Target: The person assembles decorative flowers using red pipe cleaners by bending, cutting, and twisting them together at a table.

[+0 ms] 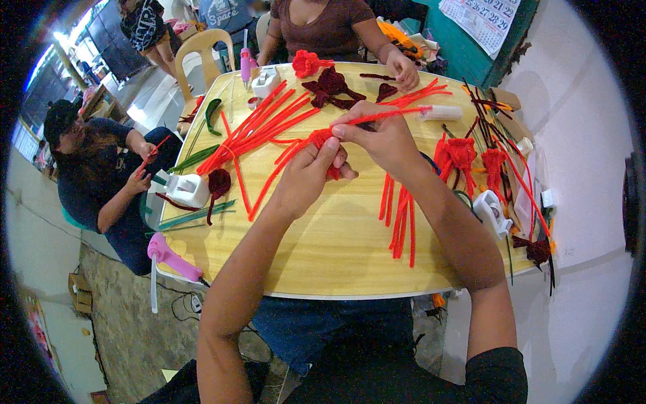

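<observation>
Above the middle of the wooden table point(323, 262), my left hand point(306, 172) is closed around a coiled red pipe cleaner piece point(321, 137). My right hand point(377, 135) pinches at the top of that coil, and a red pipe cleaner point(404, 111) stretches from its fingers toward the right. Part of the coil is hidden behind my left fingers. A fanned bundle of red pipe cleaners point(252, 131) lies just left of my hands. More red pipe cleaners point(402, 225) rest beneath my right forearm.
A pink glue gun point(173, 261) lies at the near left edge, with white tape dispensers point(190, 190) point(493, 214) left and right. Red pipe cleaner flowers point(461, 153) and dark red ones point(331, 82) lie around. A person point(101, 161) works at left; another point(323, 27) sits opposite.
</observation>
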Demonstrator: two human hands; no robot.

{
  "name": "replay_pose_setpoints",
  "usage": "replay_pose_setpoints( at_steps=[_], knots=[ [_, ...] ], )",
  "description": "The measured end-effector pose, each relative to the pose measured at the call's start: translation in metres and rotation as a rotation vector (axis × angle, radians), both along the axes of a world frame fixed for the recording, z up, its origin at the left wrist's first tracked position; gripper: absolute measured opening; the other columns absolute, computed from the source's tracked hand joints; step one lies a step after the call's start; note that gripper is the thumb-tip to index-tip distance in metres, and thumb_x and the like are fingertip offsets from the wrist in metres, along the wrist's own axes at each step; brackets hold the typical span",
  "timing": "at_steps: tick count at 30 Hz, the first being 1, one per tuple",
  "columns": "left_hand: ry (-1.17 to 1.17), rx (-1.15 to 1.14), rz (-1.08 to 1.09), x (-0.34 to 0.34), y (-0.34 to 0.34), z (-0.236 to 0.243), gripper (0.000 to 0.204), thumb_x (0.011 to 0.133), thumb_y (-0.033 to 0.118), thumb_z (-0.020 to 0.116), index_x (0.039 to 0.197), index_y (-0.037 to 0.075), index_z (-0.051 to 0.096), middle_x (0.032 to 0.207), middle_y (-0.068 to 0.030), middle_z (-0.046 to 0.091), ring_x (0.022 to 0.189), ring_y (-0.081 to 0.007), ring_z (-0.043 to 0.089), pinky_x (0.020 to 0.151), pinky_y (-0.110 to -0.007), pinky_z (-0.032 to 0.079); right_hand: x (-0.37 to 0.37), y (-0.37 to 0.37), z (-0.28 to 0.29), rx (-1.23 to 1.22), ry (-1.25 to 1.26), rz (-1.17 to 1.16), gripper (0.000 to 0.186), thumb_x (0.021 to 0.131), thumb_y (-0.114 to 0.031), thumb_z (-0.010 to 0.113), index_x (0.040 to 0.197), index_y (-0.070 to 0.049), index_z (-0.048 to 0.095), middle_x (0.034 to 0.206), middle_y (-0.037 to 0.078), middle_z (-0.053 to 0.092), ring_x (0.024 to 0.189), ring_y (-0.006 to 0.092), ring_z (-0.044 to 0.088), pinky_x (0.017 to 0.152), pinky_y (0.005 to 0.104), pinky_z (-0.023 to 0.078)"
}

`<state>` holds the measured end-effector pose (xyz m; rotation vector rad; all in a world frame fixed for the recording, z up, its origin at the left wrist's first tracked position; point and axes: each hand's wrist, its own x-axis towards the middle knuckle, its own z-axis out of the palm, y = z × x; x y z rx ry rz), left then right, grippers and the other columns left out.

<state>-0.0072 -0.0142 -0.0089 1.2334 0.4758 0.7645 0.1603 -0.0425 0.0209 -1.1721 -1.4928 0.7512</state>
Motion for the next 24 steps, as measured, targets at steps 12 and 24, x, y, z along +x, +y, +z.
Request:
replay_pose_setpoints(
  at_steps=[12, 24],
  knots=[
    [0.102, -0.015, 0.033, -0.006, -0.013, 0.024, 0.026, 0.099, 0.031, 0.046, 0.081, 0.012, 0.048, 0.059, 0.0056, 0.034, 0.046, -0.006, 0.027, 0.043, -0.024, 0.02, 0.046, -0.027, 0.062, 0.067, -0.404, 0.229, 0.035, 0.084, -0.012, 0.065, 0.119, -0.004, 0.063, 0.09, 0.002, 0.061, 0.083, 0.0108, 0.055, 0.079, 0.0251, 0.045],
    [0.265, 0.29, -0.124, -0.023, 0.016, 0.024, 0.024, 0.101, 0.022, 0.044, 0.102, 0.0, 0.054, 0.086, -0.009, 0.064, 0.077, -0.019, 0.065, 0.072, -0.031, 0.053, 0.072, -0.045, 0.075, -0.091, -0.704, 0.182, 0.041, 0.094, -0.033, 0.054, 0.122, -0.003, 0.059, 0.095, 0.006, 0.066, 0.082, 0.0114, 0.058, 0.074, 0.0259, 0.048]
  ],
)
